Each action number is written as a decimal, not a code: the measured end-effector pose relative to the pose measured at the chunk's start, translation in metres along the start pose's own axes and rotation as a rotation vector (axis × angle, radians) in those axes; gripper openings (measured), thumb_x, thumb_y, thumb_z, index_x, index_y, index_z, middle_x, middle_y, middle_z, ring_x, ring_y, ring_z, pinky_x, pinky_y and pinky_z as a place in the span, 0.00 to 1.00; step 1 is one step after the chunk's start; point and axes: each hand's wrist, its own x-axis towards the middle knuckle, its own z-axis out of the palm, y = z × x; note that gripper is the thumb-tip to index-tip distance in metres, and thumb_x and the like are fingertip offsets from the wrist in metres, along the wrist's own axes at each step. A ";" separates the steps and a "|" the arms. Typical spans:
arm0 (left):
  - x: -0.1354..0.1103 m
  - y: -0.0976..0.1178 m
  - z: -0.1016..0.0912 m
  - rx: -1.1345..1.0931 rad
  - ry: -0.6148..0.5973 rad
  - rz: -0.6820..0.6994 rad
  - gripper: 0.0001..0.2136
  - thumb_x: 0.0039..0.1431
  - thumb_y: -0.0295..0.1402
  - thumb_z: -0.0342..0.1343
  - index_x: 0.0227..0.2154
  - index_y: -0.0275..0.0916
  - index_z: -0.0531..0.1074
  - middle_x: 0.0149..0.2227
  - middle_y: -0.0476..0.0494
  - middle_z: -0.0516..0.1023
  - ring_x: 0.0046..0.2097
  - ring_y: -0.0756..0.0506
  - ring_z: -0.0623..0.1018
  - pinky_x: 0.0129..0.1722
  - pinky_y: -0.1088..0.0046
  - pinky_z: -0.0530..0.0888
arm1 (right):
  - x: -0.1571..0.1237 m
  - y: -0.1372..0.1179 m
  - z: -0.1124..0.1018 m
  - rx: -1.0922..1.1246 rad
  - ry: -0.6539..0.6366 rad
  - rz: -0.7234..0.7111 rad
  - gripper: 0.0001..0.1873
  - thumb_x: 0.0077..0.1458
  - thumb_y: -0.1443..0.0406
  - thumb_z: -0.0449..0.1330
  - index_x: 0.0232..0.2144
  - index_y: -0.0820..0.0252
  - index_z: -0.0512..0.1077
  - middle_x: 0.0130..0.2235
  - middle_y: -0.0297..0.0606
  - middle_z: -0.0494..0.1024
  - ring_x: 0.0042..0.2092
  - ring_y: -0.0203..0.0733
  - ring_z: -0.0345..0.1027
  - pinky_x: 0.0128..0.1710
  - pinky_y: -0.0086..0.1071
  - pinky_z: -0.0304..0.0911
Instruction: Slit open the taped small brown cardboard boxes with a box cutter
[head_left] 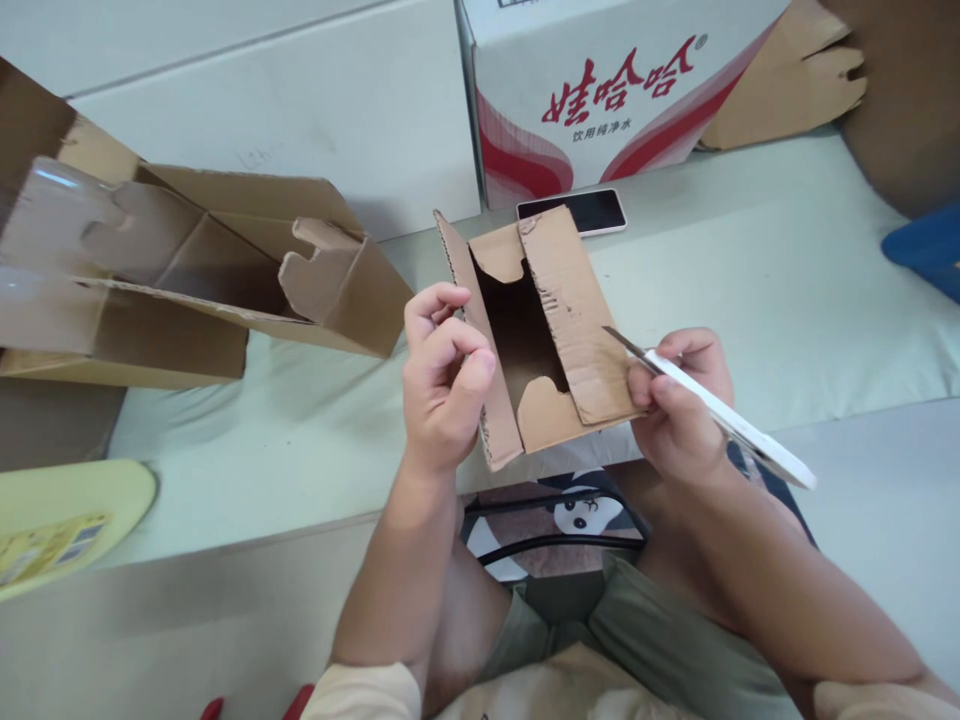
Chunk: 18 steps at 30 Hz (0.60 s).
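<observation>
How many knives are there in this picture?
1: a white-handled knife held in the right hand, its blade beside the small cardboard box. Others could be hidden from view.

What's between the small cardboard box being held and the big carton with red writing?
A phone shows there in the head view, partly hidden behind the small box.

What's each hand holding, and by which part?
Right hand: white knife, by its handle near the blade. Left hand: at left flap of cardboard box; grip unclear.

1 head view — from above lap [652,635], facing forward and down — small box [585,330] close, near centre
</observation>
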 end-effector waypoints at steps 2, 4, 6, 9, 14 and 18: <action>0.000 0.000 0.000 0.007 0.003 -0.004 0.22 0.68 0.54 0.58 0.25 0.44 0.65 0.50 0.43 0.75 0.59 0.39 0.76 0.63 0.54 0.76 | 0.000 0.000 0.000 -0.014 0.005 0.008 0.19 0.53 0.50 0.69 0.35 0.50 0.65 0.20 0.23 0.61 0.18 0.32 0.48 0.19 0.30 0.43; 0.000 0.000 0.001 0.012 0.001 -0.019 0.23 0.68 0.55 0.57 0.25 0.44 0.65 0.50 0.43 0.75 0.59 0.39 0.76 0.63 0.53 0.76 | -0.001 0.001 0.000 -0.029 0.012 0.013 0.20 0.52 0.49 0.69 0.35 0.50 0.64 0.20 0.23 0.60 0.18 0.32 0.48 0.19 0.31 0.43; 0.000 0.001 0.001 0.011 -0.003 -0.030 0.24 0.68 0.56 0.57 0.25 0.43 0.65 0.50 0.43 0.74 0.59 0.38 0.76 0.63 0.53 0.76 | -0.001 0.002 0.000 -0.033 0.022 0.008 0.21 0.52 0.49 0.69 0.35 0.49 0.64 0.20 0.23 0.59 0.18 0.32 0.48 0.20 0.31 0.43; 0.000 0.002 0.000 0.001 -0.011 -0.041 0.24 0.67 0.57 0.58 0.26 0.43 0.65 0.50 0.43 0.74 0.59 0.38 0.76 0.63 0.53 0.75 | -0.001 0.002 0.000 -0.026 0.020 0.002 0.20 0.52 0.49 0.70 0.36 0.49 0.65 0.20 0.23 0.59 0.18 0.32 0.48 0.20 0.30 0.43; 0.001 0.004 -0.001 -0.015 -0.022 -0.064 0.24 0.67 0.57 0.58 0.25 0.44 0.66 0.49 0.42 0.74 0.60 0.37 0.76 0.63 0.52 0.75 | -0.002 0.003 -0.001 0.018 -0.002 -0.020 0.17 0.54 0.52 0.70 0.37 0.49 0.67 0.21 0.24 0.61 0.19 0.32 0.48 0.20 0.30 0.43; 0.001 0.004 -0.001 -0.010 -0.019 -0.041 0.23 0.68 0.56 0.58 0.26 0.44 0.66 0.51 0.43 0.75 0.60 0.38 0.76 0.64 0.53 0.75 | -0.002 0.003 -0.001 0.029 -0.014 -0.025 0.16 0.55 0.53 0.70 0.37 0.49 0.67 0.21 0.23 0.59 0.19 0.32 0.48 0.20 0.29 0.44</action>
